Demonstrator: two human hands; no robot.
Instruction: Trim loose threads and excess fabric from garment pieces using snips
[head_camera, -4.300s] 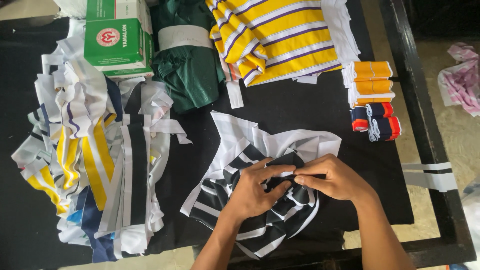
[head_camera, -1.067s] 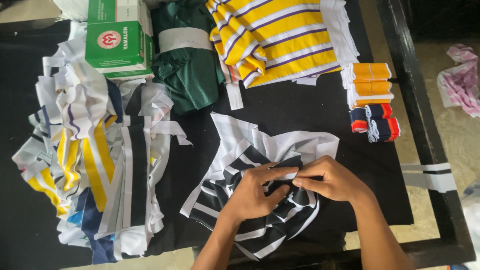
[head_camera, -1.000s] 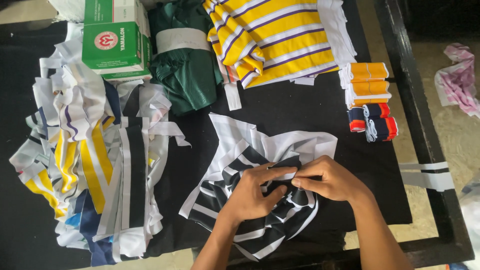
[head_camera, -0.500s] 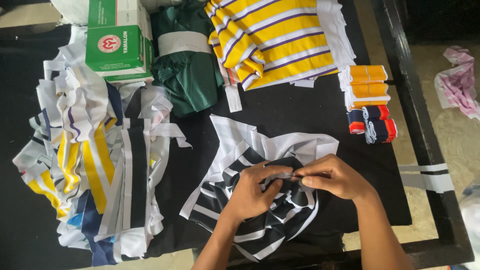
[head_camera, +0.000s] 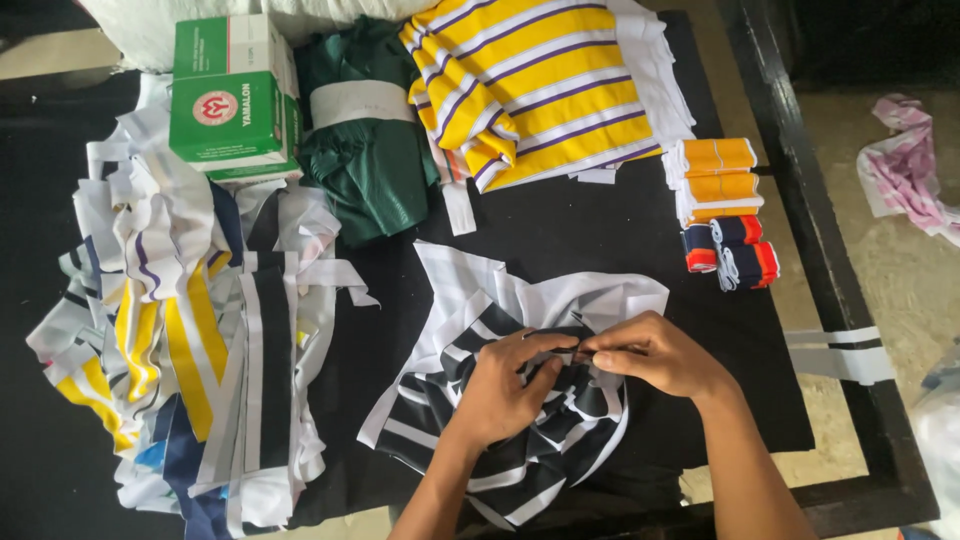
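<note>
Black table (head_camera: 640, 240): two hands (head_camera: 575, 375) pinch one striped cloth (head_camera: 500, 440).

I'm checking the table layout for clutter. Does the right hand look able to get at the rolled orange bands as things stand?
Probably yes. The right hand pinches the black-and-white striped fabric, and only bare black table lies between it and the rolled orange bands. It would have to let go first.

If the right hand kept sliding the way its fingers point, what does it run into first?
The right hand points left, fingertips almost touching the left hand over the black-and-white striped fabric. It would likely meet the left hand's fingers first.
</note>
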